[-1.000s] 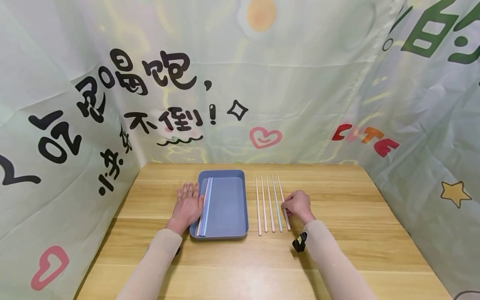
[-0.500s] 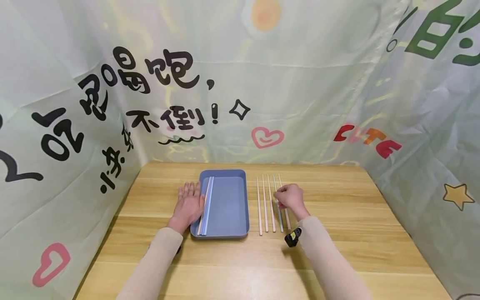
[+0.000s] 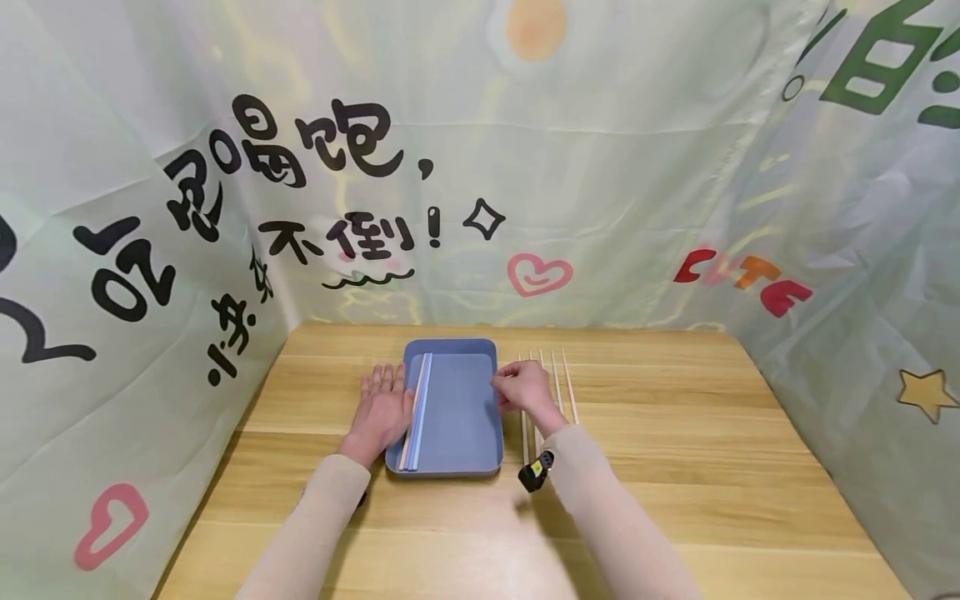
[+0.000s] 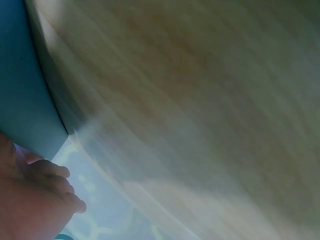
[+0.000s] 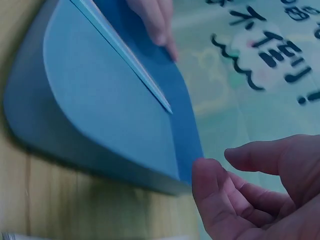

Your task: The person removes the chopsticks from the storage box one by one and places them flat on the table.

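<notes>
Swung leftward over the last second, the right hand [image 3: 523,388] left its place beside the farthest chopstick and came to the right-hand rim of a blue tray [image 3: 461,417], while the left hand [image 3: 381,417] stayed where it was at the opposite side. The right hand held nothing: its wrist camera showed the thumb and forefinger apart, with a gap between them, and the other fingers loosely bent. Whether it touched the rim could not be told. The left hand lay along the tray's left edge, its fingers extended and grasping nothing, its thumb side against the rim.

Inside the tray, a narrow bundle of chopsticks [image 3: 419,412], blue and pinkish, lay lengthwise near the left wall. Five more, the loose chopsticks [image 3: 570,387], lay in a spaced row on the wooden desk [image 3: 675,417] to the tray's right, partly hidden by the right hand and forearm. A small black device [image 3: 536,472] showed at the right wrist, below the pale sleeve [image 3: 607,508]. Behind, a pale printed backdrop [image 3: 600,192] carried black characters and pink hearts.
</notes>
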The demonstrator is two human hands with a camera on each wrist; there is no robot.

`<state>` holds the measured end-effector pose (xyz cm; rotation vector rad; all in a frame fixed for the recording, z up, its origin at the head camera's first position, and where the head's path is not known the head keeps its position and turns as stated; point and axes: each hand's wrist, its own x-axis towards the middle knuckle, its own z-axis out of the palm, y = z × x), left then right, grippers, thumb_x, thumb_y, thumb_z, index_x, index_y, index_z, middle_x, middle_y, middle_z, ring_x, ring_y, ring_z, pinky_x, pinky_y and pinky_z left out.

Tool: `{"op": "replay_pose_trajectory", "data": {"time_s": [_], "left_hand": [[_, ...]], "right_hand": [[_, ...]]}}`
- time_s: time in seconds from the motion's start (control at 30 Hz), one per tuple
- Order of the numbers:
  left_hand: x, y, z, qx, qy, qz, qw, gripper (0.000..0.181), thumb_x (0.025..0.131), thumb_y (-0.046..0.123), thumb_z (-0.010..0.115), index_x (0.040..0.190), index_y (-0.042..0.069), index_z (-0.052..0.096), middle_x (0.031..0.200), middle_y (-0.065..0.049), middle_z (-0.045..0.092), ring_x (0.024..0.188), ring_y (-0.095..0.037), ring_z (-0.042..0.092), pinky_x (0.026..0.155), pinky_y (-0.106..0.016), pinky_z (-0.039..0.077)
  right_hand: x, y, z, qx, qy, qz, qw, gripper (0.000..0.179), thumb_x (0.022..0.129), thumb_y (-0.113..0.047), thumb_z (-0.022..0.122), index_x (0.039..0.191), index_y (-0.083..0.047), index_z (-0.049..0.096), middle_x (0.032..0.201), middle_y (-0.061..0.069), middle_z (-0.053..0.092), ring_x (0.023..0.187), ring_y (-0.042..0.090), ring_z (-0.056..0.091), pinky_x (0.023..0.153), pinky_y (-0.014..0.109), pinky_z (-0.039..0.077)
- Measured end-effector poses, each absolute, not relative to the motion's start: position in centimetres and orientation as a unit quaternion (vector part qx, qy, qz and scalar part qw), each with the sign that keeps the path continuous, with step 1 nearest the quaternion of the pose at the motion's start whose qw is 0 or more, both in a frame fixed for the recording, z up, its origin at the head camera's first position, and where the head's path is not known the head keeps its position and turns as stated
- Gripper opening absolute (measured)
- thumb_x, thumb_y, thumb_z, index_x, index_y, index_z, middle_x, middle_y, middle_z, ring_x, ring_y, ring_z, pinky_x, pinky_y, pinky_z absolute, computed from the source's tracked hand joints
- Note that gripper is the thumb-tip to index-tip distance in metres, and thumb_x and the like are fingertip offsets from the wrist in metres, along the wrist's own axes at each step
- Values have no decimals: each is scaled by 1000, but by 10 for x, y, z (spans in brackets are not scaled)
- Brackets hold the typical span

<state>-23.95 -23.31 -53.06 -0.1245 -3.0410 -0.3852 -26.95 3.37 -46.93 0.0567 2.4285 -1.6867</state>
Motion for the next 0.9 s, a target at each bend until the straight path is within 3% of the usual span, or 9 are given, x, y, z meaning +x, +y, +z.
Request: {"op": "replay_pose_trajectory", "data": {"time_s": [0.27,0.5,0.9], "left_hand": [[-239,-233,-531,-37,-990,-131,38,63,113,31,34,165,-4,25,168,-35,27,159,-53,20,129,-67,12],[-240,-232,-533,-38,-991,-124,38,63,113,32,35,165,-3,25,167,-35,28,159,-52,20,129,-67,14],[-243,-233,-534,-37,-993,-110,35,63,114,32,34,165,-3,25,168,-34,28,160,-50,20,129,-66,15]], "right_hand": [[-270,-3,-477,0,823,-556,117,13,92,-4,72,99,7,77,88,28,77,57,19,72,58,35,64],[-272,-26,-481,-28,834,-535,134,10,92,-5,74,94,4,79,76,23,76,54,22,72,56,36,64],[-275,-52,-494,-27,842,-520,145,9,92,-5,78,90,5,78,75,21,76,69,35,78,60,40,65]]}}
